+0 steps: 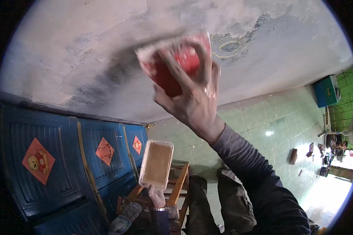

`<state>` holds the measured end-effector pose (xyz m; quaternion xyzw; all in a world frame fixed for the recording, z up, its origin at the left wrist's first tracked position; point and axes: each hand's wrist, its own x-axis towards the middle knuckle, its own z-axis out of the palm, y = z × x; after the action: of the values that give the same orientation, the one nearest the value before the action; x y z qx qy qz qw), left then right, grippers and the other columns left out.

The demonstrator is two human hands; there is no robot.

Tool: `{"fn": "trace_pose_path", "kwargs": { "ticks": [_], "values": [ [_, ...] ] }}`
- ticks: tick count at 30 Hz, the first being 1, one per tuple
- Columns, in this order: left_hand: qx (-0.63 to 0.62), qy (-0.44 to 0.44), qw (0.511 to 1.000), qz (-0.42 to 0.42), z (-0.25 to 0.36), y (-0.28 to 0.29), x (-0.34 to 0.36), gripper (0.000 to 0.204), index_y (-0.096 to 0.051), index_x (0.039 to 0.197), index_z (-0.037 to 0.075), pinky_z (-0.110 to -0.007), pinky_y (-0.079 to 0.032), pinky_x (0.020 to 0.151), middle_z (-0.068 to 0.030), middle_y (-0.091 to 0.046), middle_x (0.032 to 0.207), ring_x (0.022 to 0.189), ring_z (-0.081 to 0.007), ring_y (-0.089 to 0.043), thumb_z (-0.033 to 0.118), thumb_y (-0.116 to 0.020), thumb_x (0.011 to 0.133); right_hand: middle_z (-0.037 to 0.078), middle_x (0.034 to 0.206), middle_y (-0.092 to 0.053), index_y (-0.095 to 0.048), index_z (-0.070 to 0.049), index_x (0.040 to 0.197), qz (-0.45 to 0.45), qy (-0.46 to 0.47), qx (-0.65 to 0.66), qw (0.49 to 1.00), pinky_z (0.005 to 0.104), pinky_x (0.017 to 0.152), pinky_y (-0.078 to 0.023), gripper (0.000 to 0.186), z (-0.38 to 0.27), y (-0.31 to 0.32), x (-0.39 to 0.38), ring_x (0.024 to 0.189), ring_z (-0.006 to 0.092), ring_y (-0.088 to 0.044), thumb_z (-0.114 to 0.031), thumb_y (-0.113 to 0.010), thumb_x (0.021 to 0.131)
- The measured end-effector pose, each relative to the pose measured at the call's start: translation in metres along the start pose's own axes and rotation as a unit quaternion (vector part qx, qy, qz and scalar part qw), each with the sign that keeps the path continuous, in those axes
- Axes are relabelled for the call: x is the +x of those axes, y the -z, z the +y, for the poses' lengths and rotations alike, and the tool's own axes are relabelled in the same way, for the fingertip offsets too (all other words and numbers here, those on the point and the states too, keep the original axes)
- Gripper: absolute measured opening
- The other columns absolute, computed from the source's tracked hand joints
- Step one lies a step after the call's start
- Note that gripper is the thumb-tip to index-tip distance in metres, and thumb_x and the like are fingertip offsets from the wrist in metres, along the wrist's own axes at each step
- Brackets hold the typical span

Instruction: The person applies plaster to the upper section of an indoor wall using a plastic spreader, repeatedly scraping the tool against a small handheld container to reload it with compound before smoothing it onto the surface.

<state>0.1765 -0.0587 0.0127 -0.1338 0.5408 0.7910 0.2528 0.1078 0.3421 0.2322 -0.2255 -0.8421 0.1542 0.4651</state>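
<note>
My right hand [196, 94] reaches up with its fingers spread across a red block-shaped tool [168, 78], gripping it by the back and sides. Whitish smears cover the tool's edges, and its far side lies against or very near the patchy grey-white plastered wall [270, 51]; motion blur hides the exact contact. Lower down, my left hand [157, 197] closes on the near end of a pale rectangular tub [156, 166]. The tub's inside is tan, and I cannot tell what it contains. A yellow looped line [228, 47] marks the wall beside the tool.
Blue panelled doors [66, 156] with red diamond-shaped decorations stand at left. A wooden ladder-like frame [181, 182] and a clear plastic bottle [126, 216] are below my left hand. Green tiles cover the floor [259, 111]. At far right are a teal box [324, 92] and scattered small objects.
</note>
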Motion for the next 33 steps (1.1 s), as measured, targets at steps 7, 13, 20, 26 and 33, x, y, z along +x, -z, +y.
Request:
{"fn": "trace_pose_path", "kwargs": {
  "ticks": [7,13,20,26,33],
  "values": [
    [-0.025,-0.005,1.0,-0.004,0.005,-0.007,-0.003,0.065,-0.038,0.15,0.015,-0.07,-0.044,0.105,-0.0082,-0.045,0.152,0.135,-0.0332,-0.048,0.034,-0.063,0.093,0.017,0.143,-0.039,-0.058,-0.028,0.139,-0.042,-0.049,-0.019,0.998,0.0478,0.095,-0.044,0.076,0.013,-0.04,-0.026,0.113,0.0387,-0.05,-0.028,-0.08,0.066],
    [-0.037,0.006,0.999,-0.024,0.006,-0.008,-0.001,0.07,-0.037,0.151,0.016,-0.071,-0.041,0.107,-0.0073,-0.043,0.153,0.138,-0.0349,-0.045,0.036,-0.064,0.09,0.02,0.146,-0.038,-0.056,-0.03,0.141,-0.152,-0.129,-0.061,0.978,0.0498,0.099,-0.045,0.076,0.079,-0.067,-0.125,0.121,0.0409,-0.048,-0.031,-0.082,0.069],
    [-0.016,0.005,1.0,-0.002,0.009,-0.012,-0.006,0.076,-0.032,0.154,0.018,-0.071,-0.041,0.107,-0.0081,-0.038,0.157,0.139,-0.0353,-0.043,0.039,-0.063,0.089,0.018,0.146,-0.041,-0.064,-0.027,0.137,0.133,0.003,0.013,0.991,0.0465,0.095,-0.048,0.074,0.056,-0.008,-0.004,0.118,0.0379,-0.048,-0.028,-0.086,0.066],
    [-0.007,0.003,1.0,0.012,0.01,-0.016,-0.004,0.075,-0.033,0.154,0.019,-0.072,-0.04,0.108,-0.0077,-0.038,0.157,0.139,-0.0352,-0.043,0.04,-0.063,0.088,0.015,0.147,-0.037,-0.06,-0.028,0.139,-0.081,-0.089,-0.03,0.992,0.0512,0.097,-0.048,0.079,0.094,-0.044,-0.086,0.118,0.0418,-0.046,-0.023,-0.084,0.064],
    [-0.028,0.007,1.0,0.012,0.011,-0.009,-0.006,0.074,-0.035,0.153,0.022,-0.074,-0.039,0.107,-0.0069,-0.038,0.156,0.14,-0.035,-0.041,0.04,-0.065,0.087,0.015,0.145,-0.038,-0.062,-0.027,0.138,0.042,-0.007,-0.003,0.999,0.0474,0.095,-0.045,0.076,0.038,0.022,-0.007,0.116,0.0375,-0.047,-0.026,-0.082,0.064]
  ]
}}
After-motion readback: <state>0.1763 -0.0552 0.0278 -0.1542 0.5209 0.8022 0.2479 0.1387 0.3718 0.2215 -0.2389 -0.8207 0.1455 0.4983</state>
